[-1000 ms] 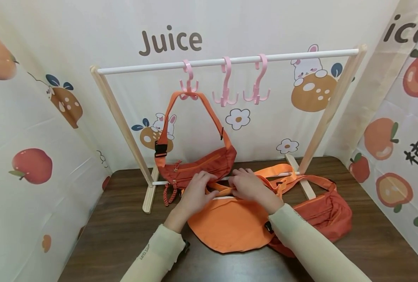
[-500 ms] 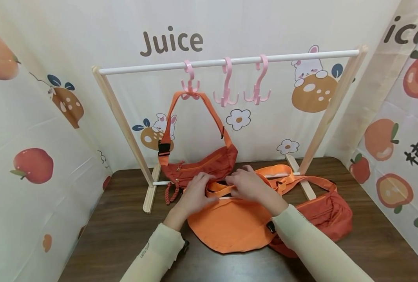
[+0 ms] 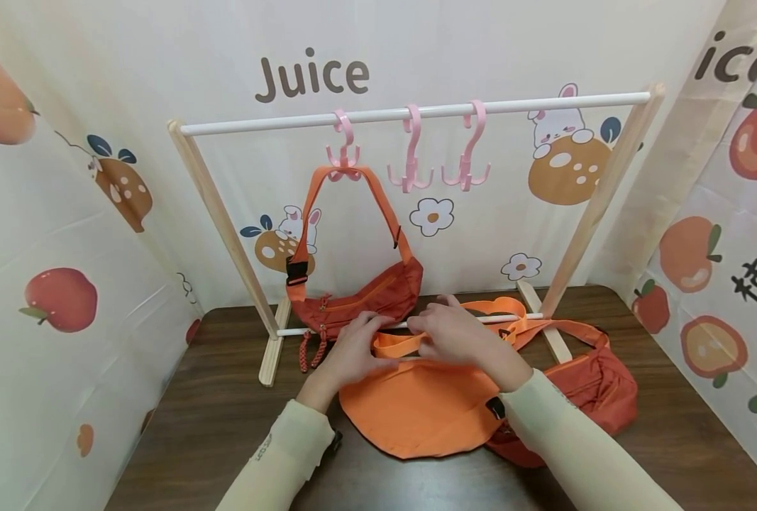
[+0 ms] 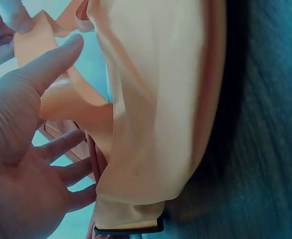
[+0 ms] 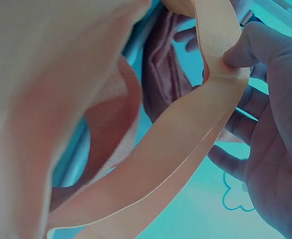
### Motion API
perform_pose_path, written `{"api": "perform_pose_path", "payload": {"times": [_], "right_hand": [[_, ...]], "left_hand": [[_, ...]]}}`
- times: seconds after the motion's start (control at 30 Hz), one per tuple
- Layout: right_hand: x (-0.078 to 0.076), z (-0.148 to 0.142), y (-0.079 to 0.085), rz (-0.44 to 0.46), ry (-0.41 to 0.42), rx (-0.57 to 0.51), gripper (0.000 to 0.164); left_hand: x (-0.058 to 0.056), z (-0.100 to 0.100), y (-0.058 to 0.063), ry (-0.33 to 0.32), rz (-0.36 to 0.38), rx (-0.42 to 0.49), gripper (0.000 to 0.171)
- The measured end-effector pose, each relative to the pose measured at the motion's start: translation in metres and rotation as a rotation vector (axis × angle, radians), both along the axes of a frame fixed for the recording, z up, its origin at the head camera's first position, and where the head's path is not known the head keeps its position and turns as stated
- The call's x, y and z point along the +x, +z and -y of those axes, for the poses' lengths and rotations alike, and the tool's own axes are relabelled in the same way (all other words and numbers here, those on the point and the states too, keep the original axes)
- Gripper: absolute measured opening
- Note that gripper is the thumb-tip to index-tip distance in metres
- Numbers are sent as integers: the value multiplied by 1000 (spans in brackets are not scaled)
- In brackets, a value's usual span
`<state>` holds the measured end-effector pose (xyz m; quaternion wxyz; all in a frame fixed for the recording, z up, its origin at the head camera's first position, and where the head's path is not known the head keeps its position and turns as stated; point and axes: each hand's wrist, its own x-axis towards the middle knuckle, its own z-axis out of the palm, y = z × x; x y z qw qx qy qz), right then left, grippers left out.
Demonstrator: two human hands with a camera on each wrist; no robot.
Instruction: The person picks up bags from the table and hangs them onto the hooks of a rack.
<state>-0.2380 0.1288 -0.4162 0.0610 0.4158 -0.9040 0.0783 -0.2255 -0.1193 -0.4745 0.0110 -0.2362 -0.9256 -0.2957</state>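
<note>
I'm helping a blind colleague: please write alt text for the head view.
A person's right hand pinches a flat orange webbing strap by a rounded orange fabric bag on a dark wooden table, left hand open nearby. Behind, a rust-red fabric bag hangs from the leftmost of three pink plastic hooks on a white rail; another such bag lies at the picture's right.

Head view: bright, soft, even light; pale glare on the dark brown wood-grain table (image 3: 365, 475); wide-angle stretching of the white fruit-printed wall sheet (image 3: 33, 397) at the left edge. Wrist views: hazy, cyan-tinted. Left wrist: deep shadow beside the flat orange fabric bag (image 4: 156, 99). Right wrist: nearest fabric out of focus.
</note>
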Motion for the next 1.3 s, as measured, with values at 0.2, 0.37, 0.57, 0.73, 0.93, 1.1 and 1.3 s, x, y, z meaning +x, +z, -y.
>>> {"api": "perform_pose_path", "payload": {"times": [0.2,0.37,0.57,0.73,0.93,1.1,1.3], "right_hand": [[5,0,12,-41,12,6,18],[7,0,19,-81,7,16,11],[8,1,29,-100,2,-14,12],[7,0,36,-137,9,-30,16],[4,-2,40,-213,31,-65,21],[2,-1,45,-275,27,-104,13],[2,1,52,-301,-11,-130,7]], "left_hand": [[-2,-2,1,3,33,24,69],[-5,-4,2,1,42,43,51],[-10,-3,6,9,64,93,49],[-11,-1,11,7,75,92,51],[-8,1,27,-40,79,138,58],[-6,0,40,-59,52,184,59],[-4,-1,49,-47,21,233,55]]}}
